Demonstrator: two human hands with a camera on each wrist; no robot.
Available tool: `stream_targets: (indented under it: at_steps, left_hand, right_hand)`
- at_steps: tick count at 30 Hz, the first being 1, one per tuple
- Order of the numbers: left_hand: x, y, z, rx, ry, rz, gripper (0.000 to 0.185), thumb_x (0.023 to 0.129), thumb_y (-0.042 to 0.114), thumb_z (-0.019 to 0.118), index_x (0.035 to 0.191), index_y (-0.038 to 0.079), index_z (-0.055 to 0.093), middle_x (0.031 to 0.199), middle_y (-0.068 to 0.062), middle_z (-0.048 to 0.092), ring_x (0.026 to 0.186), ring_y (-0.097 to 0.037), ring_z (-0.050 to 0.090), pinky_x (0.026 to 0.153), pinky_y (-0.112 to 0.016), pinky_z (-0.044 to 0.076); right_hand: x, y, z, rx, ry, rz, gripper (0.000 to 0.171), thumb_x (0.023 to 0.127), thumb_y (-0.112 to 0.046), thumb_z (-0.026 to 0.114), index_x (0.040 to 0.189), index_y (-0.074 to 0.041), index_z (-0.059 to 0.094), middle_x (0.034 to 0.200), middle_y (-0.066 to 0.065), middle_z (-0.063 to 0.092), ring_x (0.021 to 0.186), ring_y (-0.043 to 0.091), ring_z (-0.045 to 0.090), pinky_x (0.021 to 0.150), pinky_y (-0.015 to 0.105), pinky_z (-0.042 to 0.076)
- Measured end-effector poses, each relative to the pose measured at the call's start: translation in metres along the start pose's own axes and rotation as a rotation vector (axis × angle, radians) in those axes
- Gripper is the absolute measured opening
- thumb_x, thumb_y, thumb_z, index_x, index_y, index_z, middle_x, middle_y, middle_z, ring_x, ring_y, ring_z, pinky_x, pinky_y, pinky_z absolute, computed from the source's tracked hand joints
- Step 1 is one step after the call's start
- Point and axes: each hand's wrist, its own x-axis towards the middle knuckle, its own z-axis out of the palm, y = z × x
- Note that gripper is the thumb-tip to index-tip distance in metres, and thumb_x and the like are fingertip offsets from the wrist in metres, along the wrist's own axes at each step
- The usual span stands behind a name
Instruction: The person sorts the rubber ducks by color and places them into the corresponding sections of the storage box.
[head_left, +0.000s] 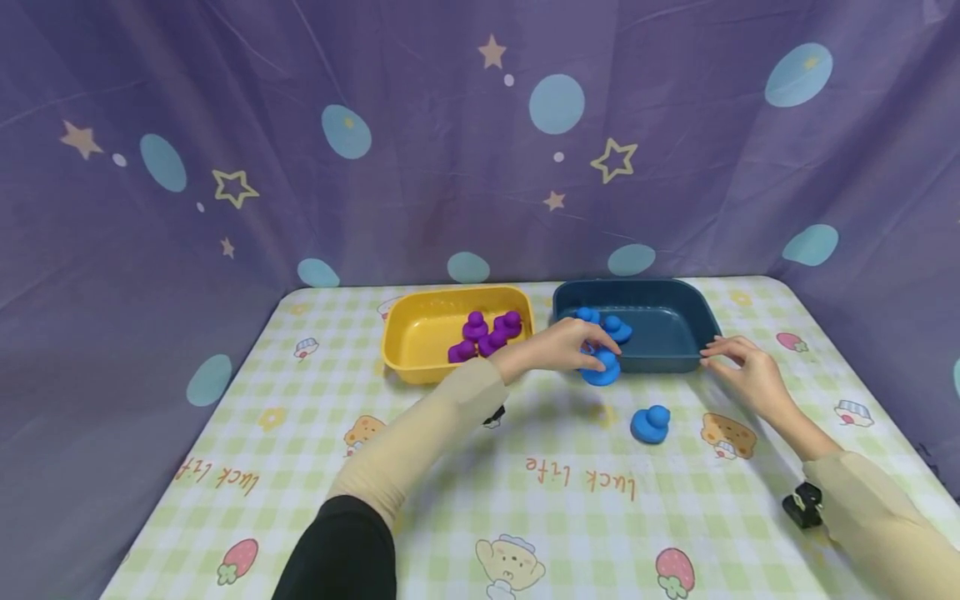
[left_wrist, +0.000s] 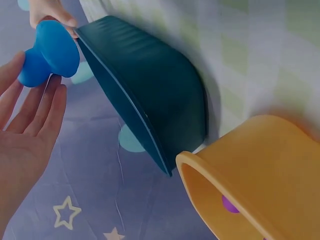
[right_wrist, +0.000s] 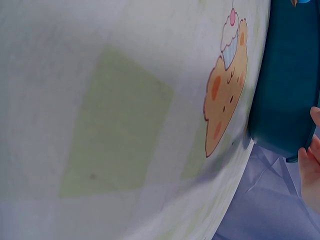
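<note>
A second blue rubber duck (head_left: 650, 423) is seen on the checked tablecloth (head_left: 480, 500), near side, apart from both hands. Farther back, a blue rubber duck toy (head_left: 602, 367) is pinched in the left hand (head_left: 564, 343), just outside the near rim of the dark blue plastic tub (head_left: 678, 357); the tub lies directly beyond it. The right hand (head_left: 750, 375) rests with curled fingertips on the tub's right near corner. The fingers of the left hand, spread behind the duck, are shown only by the left wrist view. Purple ducks (head_left: 486, 333) sit in the yellow tub (head_left: 420, 350), far left
</note>
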Motion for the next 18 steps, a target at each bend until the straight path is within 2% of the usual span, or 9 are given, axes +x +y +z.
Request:
stream_targets:
  at_steps: [3, 5, 8, 10, 12, 15, 18]
  left_hand:
    - [0.004, -0.002, -0.003, 0.001, 0.011, -0.030, 0.030, 0.082, 0.015, 0.064, 0.110, 0.005, 0.062, 0.108, -0.005, 0.061, 0.092, -0.012, 0.056, 0.083, -0.018, 0.045]
    - [0.007, -0.004, -0.005, -0.011, 0.015, -0.049, 0.030, 0.082, 0.015, 0.063, 0.110, 0.006, 0.062, 0.109, -0.005, 0.060, 0.093, -0.012, 0.055, 0.083, -0.017, 0.045]
    - [0.013, -0.006, -0.007, -0.031, 0.019, -0.075, 0.030, 0.083, 0.014, 0.062, 0.112, 0.007, 0.061, 0.113, -0.005, 0.059, 0.097, -0.011, 0.056, 0.082, -0.014, 0.045]
    - [0.017, -0.007, -0.008, -0.041, 0.020, -0.097, 0.029, 0.083, 0.014, 0.062, 0.112, 0.007, 0.061, 0.114, -0.005, 0.059, 0.099, -0.010, 0.055, 0.083, -0.013, 0.044]
    - [0.020, -0.008, -0.010, -0.039, 0.022, -0.118, 0.029, 0.084, 0.014, 0.061, 0.112, 0.008, 0.061, 0.115, -0.004, 0.059, 0.100, -0.011, 0.055, 0.083, -0.013, 0.044]
    - [0.028, -0.010, -0.012, -0.030, 0.029, -0.141, 0.030, 0.084, 0.014, 0.061, 0.113, 0.008, 0.061, 0.115, -0.003, 0.059, 0.099, -0.011, 0.055, 0.083, -0.013, 0.043]
    - [0.036, -0.013, -0.013, -0.001, 0.030, -0.146, 0.030, 0.084, 0.015, 0.061, 0.113, 0.009, 0.061, 0.115, -0.003, 0.059, 0.099, -0.011, 0.055, 0.083, -0.012, 0.043]
  right_hand:
    - [0.000, -0.011, -0.002, -0.015, 0.000, 0.003, 0.012, 0.079, -0.012, 0.066, 0.088, -0.003, 0.066, 0.095, 0.005, 0.058, 0.107, -0.001, 0.047, 0.087, 0.003, 0.035]
    - [0.000, -0.023, -0.004, -0.019, -0.004, 0.020, 0.013, 0.079, -0.009, 0.066, 0.087, 0.001, 0.065, 0.095, 0.012, 0.057, 0.107, 0.008, 0.049, 0.089, 0.009, 0.038]
    - [-0.001, -0.031, -0.005, -0.001, 0.007, 0.038, 0.012, 0.078, -0.006, 0.066, 0.087, 0.003, 0.065, 0.094, 0.013, 0.057, 0.107, 0.011, 0.050, 0.089, 0.010, 0.039]
    - [-0.001, -0.032, -0.005, -0.004, 0.007, 0.037, 0.012, 0.077, -0.004, 0.066, 0.086, 0.003, 0.065, 0.094, 0.012, 0.057, 0.106, 0.005, 0.049, 0.088, 0.008, 0.038]
    - [-0.001, -0.033, -0.005, -0.005, 0.007, 0.032, 0.012, 0.077, -0.003, 0.067, 0.086, 0.003, 0.065, 0.093, 0.013, 0.057, 0.104, -0.005, 0.046, 0.084, 0.000, 0.033]
    - [0.000, -0.034, -0.006, -0.021, -0.012, 0.016, 0.011, 0.077, -0.001, 0.066, 0.087, 0.004, 0.065, 0.094, 0.016, 0.057, 0.102, -0.014, 0.039, 0.082, -0.004, 0.029]
    - [0.001, -0.034, -0.007, -0.017, -0.020, 0.015, 0.011, 0.077, 0.000, 0.066, 0.087, 0.004, 0.065, 0.095, 0.017, 0.058, 0.101, -0.018, 0.037, 0.082, -0.004, 0.028]
